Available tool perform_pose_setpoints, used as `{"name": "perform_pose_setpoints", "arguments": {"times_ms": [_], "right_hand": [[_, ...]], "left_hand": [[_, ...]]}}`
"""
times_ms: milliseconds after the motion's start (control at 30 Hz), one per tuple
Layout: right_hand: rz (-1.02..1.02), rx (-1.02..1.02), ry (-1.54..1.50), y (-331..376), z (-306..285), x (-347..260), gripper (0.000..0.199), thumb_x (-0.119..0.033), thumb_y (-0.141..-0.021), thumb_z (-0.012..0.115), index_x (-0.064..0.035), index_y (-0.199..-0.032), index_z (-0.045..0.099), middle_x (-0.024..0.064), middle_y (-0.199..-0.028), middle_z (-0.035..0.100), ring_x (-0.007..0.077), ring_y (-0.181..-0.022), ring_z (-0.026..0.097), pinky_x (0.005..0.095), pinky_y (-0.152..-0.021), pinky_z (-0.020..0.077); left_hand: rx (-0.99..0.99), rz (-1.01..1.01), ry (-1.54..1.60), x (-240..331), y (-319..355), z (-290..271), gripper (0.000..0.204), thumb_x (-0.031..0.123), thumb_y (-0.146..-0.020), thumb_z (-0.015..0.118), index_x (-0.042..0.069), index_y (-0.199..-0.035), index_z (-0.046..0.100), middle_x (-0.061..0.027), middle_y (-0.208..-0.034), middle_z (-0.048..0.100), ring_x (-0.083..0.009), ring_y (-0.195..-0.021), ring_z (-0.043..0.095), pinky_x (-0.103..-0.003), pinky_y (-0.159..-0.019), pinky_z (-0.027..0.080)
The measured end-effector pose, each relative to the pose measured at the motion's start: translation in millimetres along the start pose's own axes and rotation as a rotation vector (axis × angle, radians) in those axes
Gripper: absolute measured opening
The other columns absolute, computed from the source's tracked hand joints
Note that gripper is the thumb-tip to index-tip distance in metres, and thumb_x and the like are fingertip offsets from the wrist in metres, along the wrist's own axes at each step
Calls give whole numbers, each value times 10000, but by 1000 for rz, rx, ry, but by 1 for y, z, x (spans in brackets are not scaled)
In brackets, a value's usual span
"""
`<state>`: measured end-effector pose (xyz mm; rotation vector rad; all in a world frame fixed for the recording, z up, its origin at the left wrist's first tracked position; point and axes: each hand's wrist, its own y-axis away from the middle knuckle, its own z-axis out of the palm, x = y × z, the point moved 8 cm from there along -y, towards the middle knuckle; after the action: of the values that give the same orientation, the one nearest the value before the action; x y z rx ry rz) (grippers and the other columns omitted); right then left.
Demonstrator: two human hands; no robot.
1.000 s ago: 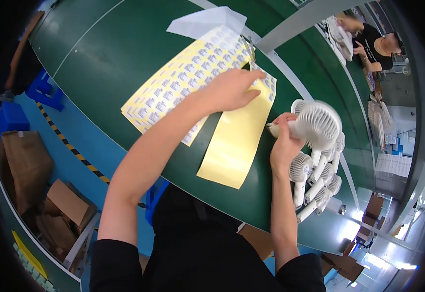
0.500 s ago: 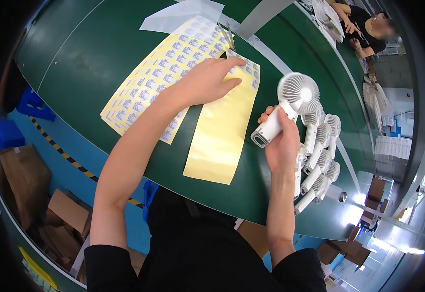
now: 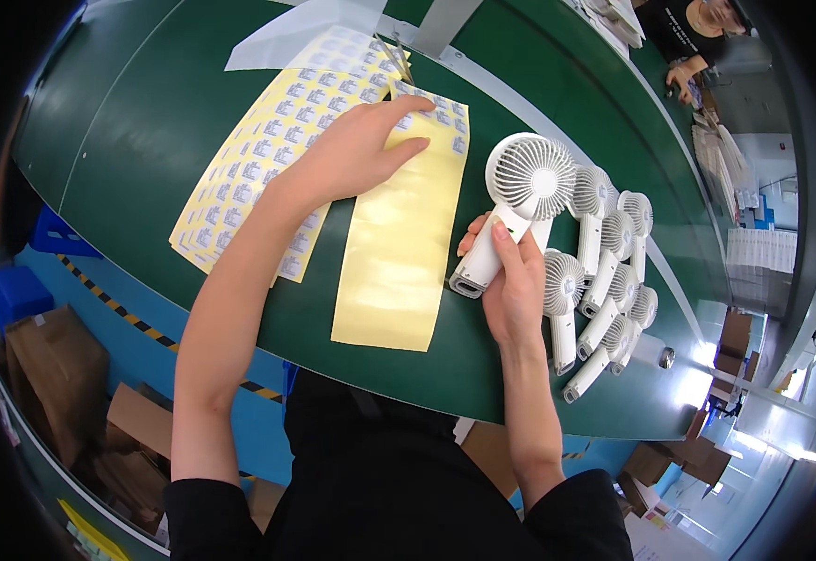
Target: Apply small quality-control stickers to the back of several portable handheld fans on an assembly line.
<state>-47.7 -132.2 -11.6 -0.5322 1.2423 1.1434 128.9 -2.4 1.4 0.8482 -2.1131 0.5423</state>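
Observation:
My right hand (image 3: 516, 290) grips a white handheld fan (image 3: 531, 178) by its handle, the round grille tilted up toward me. My left hand (image 3: 357, 150) is over the top part of a yellow backing sheet (image 3: 391, 280), index finger and thumb apart. Its index fingertip is by the few printed labels (image 3: 442, 118) left at the sheet's far end; I cannot tell whether it touches one. Most of this sheet is bare and glossy. Beneath my left forearm lies a stack of yellow sheets (image 3: 251, 171) full of small printed labels.
Several white handheld fans (image 3: 604, 271) lie in a group right of my right hand. Scissors (image 3: 395, 58) and a translucent sheet (image 3: 282, 42) lie at the far end of the label sheets. A metal post (image 3: 442, 26) stands beyond. At the upper right a co-worker (image 3: 693, 37) sits.
The whole view has shifted a little. My right hand has moved the fan leftward and turned its grille more toward me. My left hand stays over the labels at the sheet's far end.

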Motion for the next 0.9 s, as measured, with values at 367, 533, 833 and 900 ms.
{"name": "perform_pose_setpoints", "arguments": {"times_ms": [367,533,833,900], "right_hand": [[58,-40,-27,4,3,2,259,-195,-1032,571,-4,-1201,528,81,-1018,639,147,-880,641,297,-797,519],[82,-47,-25,6,4,1,259,-191,-1035,562,-5,-1211,526,82,-1019,638,152,-890,642,307,-818,520],[100,-76,-50,5,5,0,253,-193,-1038,554,-4,-1203,526,83,-1013,644,157,-897,643,310,-827,521],[103,-75,-44,5,5,0,252,-189,-1034,563,-4,-1201,527,83,-1011,645,156,-893,645,310,-825,523]], "left_hand": [[-5,17,-8,1,-1,0,430,285,-967,640,100,-1350,581,-149,-1295,657,-341,-1143,641,-386,-991,487],[4,29,-33,0,0,0,436,296,-968,637,97,-1352,581,-152,-1322,642,-339,-1158,636,-390,-1001,484],[11,40,-60,1,1,0,440,296,-967,641,91,-1352,583,-153,-1342,630,-338,-1182,626,-393,-1019,475],[9,45,-47,1,0,1,439,293,-966,641,89,-1351,583,-153,-1341,631,-340,-1181,627,-393,-1020,474]]}}
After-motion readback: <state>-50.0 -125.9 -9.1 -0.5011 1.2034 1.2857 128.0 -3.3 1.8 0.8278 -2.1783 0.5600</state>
